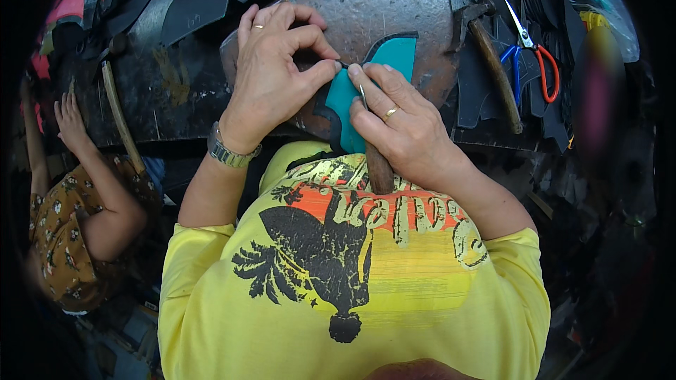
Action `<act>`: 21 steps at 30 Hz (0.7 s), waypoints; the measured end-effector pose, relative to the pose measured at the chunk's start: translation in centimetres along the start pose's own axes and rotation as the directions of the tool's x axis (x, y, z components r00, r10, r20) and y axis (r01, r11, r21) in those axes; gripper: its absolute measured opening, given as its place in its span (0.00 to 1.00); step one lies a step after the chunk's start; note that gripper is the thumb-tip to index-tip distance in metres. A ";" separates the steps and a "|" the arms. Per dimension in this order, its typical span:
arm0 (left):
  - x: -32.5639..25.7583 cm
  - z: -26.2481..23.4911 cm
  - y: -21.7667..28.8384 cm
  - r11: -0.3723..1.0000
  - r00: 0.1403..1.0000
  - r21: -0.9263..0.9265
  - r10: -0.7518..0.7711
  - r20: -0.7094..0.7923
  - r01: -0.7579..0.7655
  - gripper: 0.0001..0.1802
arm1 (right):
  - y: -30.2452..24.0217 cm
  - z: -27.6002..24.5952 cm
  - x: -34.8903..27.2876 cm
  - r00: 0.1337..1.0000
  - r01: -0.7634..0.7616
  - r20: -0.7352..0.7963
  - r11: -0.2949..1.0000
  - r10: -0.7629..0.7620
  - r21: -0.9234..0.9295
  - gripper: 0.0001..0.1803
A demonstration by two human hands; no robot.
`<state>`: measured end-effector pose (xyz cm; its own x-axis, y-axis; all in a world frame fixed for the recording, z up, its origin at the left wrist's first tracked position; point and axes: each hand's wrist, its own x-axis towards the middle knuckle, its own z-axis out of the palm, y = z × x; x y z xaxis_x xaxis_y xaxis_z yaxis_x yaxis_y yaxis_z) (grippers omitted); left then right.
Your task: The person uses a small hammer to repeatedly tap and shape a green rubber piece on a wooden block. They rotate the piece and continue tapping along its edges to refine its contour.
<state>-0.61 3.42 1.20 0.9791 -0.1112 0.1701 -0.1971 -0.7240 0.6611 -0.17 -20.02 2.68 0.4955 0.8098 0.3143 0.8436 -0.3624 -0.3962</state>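
A teal sheet piece with black edging [343,102] lies over the near part of a worn brown slab [415,10], curved side toward my left hand. At its upper left edge, my left hand [271,70] has thumb and forefinger closed in a pinch on the black edging. My right hand [401,116] is wrapped round a wooden-handled tool [379,169]. The handle points down toward my shirt, and a thin metal part shows between the fingers; its working end is hidden. Right thumb and forefinger tips press on the teal piece beside the left fingertips.
Right of the slab lie a hammer [495,63] and scissors with red and blue handles [524,49]. Stacked black cut pieces [204,3] fill the far left. Another hammer [120,105] rests near the left edge, beside a co-worker's hand [70,119]. Clear plastic [612,7] sits far right.
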 end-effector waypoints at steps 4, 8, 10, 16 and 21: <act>-0.1 -0.1 0.0 1.000 1.000 0.003 -0.006 0.008 0.006 0.06 | 0.0 0.0 -0.1 1.000 0.002 0.018 1.000 -0.002 0.023 0.16; -0.1 -0.1 0.0 1.000 1.000 0.012 -0.006 0.003 0.006 0.06 | 0.3 0.1 -0.4 1.000 0.010 0.025 0.999 -0.011 0.039 0.16; 0.0 -0.1 0.0 1.000 1.000 0.014 -0.005 0.009 0.004 0.06 | 0.3 0.1 -0.5 1.000 0.010 0.028 0.999 -0.011 0.042 0.16; -0.2 -0.1 0.0 0.999 1.000 0.024 0.023 -0.010 -0.023 0.08 | 0.0 -0.3 -0.1 0.996 0.009 0.090 1.000 -0.011 0.028 0.18; -0.1 -0.6 -0.4 1.000 1.000 -0.008 0.002 0.020 -0.002 0.08 | -0.6 -0.7 0.4 0.987 0.006 0.163 1.000 -0.004 -0.010 0.20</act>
<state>-0.64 4.09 1.35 0.9795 -0.1262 0.1572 -0.1996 -0.7181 0.6667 -0.35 -19.83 3.59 0.4514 0.8758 0.1711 0.8485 -0.3620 -0.3859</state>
